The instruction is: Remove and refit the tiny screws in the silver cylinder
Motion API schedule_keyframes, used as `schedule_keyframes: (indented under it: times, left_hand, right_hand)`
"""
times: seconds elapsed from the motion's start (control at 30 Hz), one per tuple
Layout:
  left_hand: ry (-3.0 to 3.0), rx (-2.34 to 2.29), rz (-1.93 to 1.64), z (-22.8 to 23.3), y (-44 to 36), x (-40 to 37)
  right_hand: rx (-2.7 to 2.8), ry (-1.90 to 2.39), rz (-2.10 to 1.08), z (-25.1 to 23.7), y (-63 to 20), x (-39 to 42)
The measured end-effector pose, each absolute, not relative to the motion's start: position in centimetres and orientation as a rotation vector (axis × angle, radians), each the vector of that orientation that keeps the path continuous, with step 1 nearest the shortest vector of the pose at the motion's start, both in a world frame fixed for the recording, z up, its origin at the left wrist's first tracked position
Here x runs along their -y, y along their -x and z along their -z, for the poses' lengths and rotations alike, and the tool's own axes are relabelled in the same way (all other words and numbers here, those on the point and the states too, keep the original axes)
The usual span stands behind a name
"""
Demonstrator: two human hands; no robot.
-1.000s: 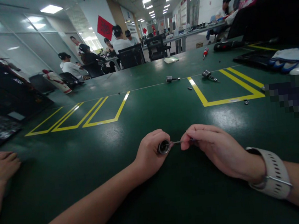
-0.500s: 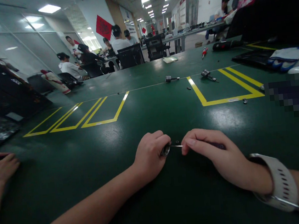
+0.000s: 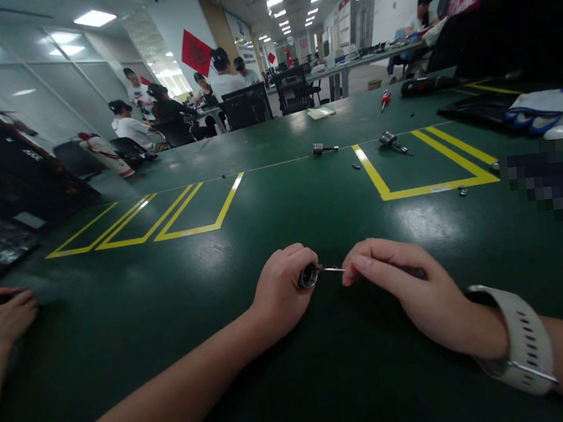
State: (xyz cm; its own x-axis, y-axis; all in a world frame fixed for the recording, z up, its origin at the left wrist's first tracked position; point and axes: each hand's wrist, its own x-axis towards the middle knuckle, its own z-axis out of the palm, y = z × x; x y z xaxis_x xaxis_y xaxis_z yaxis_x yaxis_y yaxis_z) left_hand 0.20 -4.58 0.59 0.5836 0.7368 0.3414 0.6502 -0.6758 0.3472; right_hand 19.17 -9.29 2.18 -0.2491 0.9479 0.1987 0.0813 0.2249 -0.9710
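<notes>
My left hand is wrapped round a hollow metal cylinder, whose dark open end faces toward me. In my right hand is a screwdriver with a thin bright shaft, the dark handle mostly covered by the palm. The shaft points left and its tip meets the side of the cylinder near my left thumb. What the tip bears on is too small to make out. Both hands are just above the green table, close together.
Farther back lie two metal parts with shafts, one a slim piece, the other a thicker piece. Small fittings lie by the yellow tape. A red screwdriver and gloves sit beyond. Another person's hand rests at left.
Both hands have risen slightly, and the cylinder's open end is turned a little more toward me. A tiny dark piece seen beyond the shaft before no longer shows.
</notes>
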Motion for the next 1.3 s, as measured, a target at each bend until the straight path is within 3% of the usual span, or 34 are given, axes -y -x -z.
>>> schedule_keyframes:
  times: [0.17,0.4,0.53,0.63,0.83,0.93,1.17,1.3]
  left_hand:
    - [-2.825,-1.231,-0.512,-0.9,-0.3,5.1]
    - [-2.781,-1.153,-0.61,-1.1,-0.1,5.2]
    - [-2.656,-1.065,-0.694,-0.8,0.0,4.8]
    - [-2.623,-1.096,-0.702,-0.6,0.0,4.6]
    - [-2.665,-1.224,-0.595,-0.6,-0.1,4.7]
    - [-2.762,-1.235,-0.523,-0.8,-0.3,5.0]
    - [-2.864,-1.086,-0.484,-1.1,-0.2,5.3]
    - [-2.721,-1.105,-0.593,-0.8,0.0,4.9]
  right_hand:
    - [1.818,1.0,-0.952,-3.0,-19.0,10.0]
    - [1.258,0.902,-1.535,-2.1,-19.5,8.1]
    - [1.139,0.848,-1.666,-1.9,-19.4,7.7]
    - [1.221,0.868,-1.514,-1.8,-19.5,8.0]
    - [1.812,1.011,-0.922,-2.8,-18.9,10.0]
    - [1.952,0.978,-0.808,-3.3,-18.6,10.6]
    - [1.441,0.959,-1.434,-2.5,-19.6,8.3]
    - [1.195,0.904,-1.618,-2.0,-19.5,7.8]
